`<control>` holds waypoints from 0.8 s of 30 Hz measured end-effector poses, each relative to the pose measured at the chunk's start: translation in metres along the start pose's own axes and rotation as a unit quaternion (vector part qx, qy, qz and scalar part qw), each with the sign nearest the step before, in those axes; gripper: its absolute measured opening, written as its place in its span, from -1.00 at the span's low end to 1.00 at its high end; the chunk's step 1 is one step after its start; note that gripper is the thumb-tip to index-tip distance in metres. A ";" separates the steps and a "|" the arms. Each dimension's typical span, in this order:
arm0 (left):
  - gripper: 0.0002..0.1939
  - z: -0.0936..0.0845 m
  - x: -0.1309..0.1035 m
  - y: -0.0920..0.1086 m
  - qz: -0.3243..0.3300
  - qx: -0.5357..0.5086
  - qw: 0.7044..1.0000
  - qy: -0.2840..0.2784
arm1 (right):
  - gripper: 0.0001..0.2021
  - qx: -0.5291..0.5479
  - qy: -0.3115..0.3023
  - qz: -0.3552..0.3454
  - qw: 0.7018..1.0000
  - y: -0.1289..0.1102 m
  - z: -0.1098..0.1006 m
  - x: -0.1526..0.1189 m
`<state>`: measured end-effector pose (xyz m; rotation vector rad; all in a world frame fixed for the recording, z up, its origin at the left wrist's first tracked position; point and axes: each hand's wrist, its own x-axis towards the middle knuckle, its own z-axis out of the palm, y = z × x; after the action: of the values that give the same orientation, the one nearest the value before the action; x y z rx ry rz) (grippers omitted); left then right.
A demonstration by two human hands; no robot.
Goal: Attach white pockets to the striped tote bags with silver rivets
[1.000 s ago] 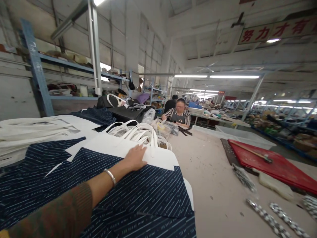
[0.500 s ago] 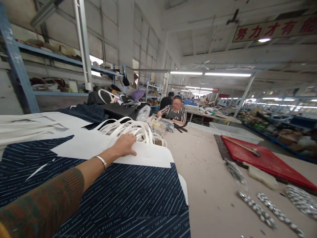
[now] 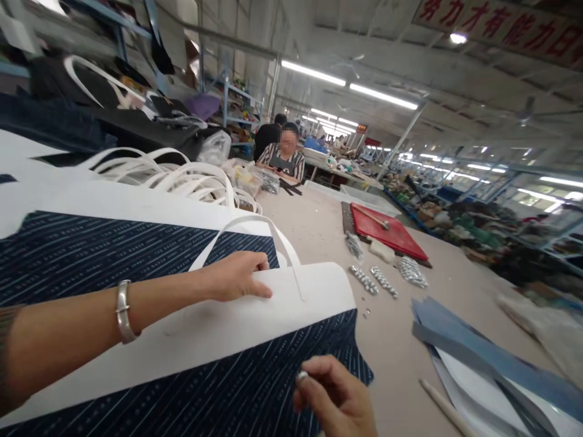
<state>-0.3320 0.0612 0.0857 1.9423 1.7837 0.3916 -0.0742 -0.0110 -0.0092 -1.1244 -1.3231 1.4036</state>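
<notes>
My left hand [image 3: 239,276], a silver bangle at its wrist, is closed on the upper white edge of a navy bag panel [image 3: 218,382] printed with slanting pale lettering. Its thumb lies on the front and its fingers curl over the edge. A white strap handle [image 3: 288,246] loops up from that edge, around the hand. My right hand [image 3: 337,394] is in front of the panel's lower right part, pinching a small shiny metal button [image 3: 301,376] between thumb and forefinger. Behind lies another navy panel [image 3: 113,240] with a white band, beside several white strap loops [image 3: 166,176].
Along the right of the table [image 3: 314,230] are a red board [image 3: 392,233] with a hammer [image 3: 380,223], rows of metal fasteners [image 3: 363,280] and blue-grey sheets [image 3: 492,346]. A co-worker [image 3: 283,159] sits at the far end. Shelving stands at the back left.
My left hand has lifted a panel with its handle nearer to me, off the panels behind. My right hand has come into view with the metal button. The view has turned right.
</notes>
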 end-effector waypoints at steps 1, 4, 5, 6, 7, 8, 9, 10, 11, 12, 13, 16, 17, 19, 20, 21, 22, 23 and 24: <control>-0.71 0.016 -0.002 0.008 0.002 -0.018 1.000 -0.017 | -0.66 -0.023 -0.012 0.003 1.000 -0.002 -0.001 -0.005; -0.69 0.058 -0.004 0.024 0.000 -0.049 0.997 -0.058 | -0.74 -0.080 -0.038 0.031 0.996 0.004 -0.008 -0.021; -0.70 0.069 -0.004 0.027 -0.001 -0.054 0.996 -0.073 | -0.76 -0.092 -0.041 0.043 0.994 0.009 -0.011 -0.026; -0.70 0.079 -0.003 0.028 -0.002 -0.057 0.994 -0.090 | -0.78 -0.101 -0.044 0.058 0.992 0.014 -0.012 -0.030; -0.70 0.086 -0.001 0.028 -0.004 -0.059 0.992 -0.111 | -0.79 -0.108 -0.045 0.073 0.990 0.021 -0.014 -0.033; -0.68 0.090 0.002 0.027 -0.006 -0.061 0.989 -0.135 | -0.79 -0.115 -0.045 0.085 0.989 0.027 -0.014 -0.036; -0.65 0.092 0.005 0.025 -0.009 -0.066 0.984 -0.164 | -0.79 -0.125 -0.048 0.092 0.987 0.032 -0.014 -0.038; -0.62 0.092 0.009 0.022 -0.012 -0.074 0.977 -0.201 | -0.79 -0.139 -0.051 0.091 0.985 0.037 -0.014 -0.039; -0.60 0.090 0.013 0.019 -0.017 -0.086 0.966 -0.241 | -0.79 -0.157 -0.055 0.083 0.983 0.040 -0.013 -0.039; -0.58 0.086 0.017 0.016 -0.023 -0.101 0.953 -0.286 | -0.79 -0.177 -0.058 0.071 0.980 0.043 -0.013 -0.038; -0.56 0.082 0.022 0.012 -0.029 -0.122 0.933 -0.338 | -0.80 -0.195 -0.063 0.058 0.977 0.044 -0.012 -0.037; -0.59 0.073 0.031 0.002 -0.050 -0.202 0.842 -0.498 | -0.83 -0.230 -0.073 0.023 0.970 0.044 -0.012 -0.034; -0.61 0.073 0.033 -0.001 -0.056 -0.226 0.814 -0.533 | -0.84 -0.237 -0.075 0.013 0.968 0.044 -0.012 -0.033; -0.65 0.077 0.034 -0.004 -0.065 -0.260 0.780 -0.566 | -0.86 -0.246 -0.080 -0.006 0.966 0.043 -0.012 -0.031; -0.67 0.081 0.034 -0.005 -0.069 -0.269 0.775 -0.567 | -0.86 -0.251 -0.082 -0.015 0.964 0.042 -0.012 -0.031; -0.68 0.084 0.033 -0.005 -0.074 -0.276 0.772 -0.567 | -0.87 -0.255 -0.084 -0.025 0.963 0.042 -0.011 -0.031; -0.68 0.088 0.032 -0.005 -0.077 -0.283 0.769 -0.568 | -0.87 -0.258 -0.085 -0.034 0.962 0.042 -0.011 -0.031; -0.68 0.092 0.030 -0.005 -0.079 -0.289 0.766 -0.568 | -0.87 -0.260 -0.088 -0.042 0.961 0.042 -0.011 -0.031; -0.68 0.094 0.029 -0.004 -0.081 -0.294 0.765 -0.567 | -0.88 -0.262 -0.091 -0.050 0.960 0.042 -0.010 -0.031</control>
<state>-0.2845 0.0765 0.0004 1.0873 0.8236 -0.2608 -0.0586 -0.0409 -0.0496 -1.2608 -1.9310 1.1289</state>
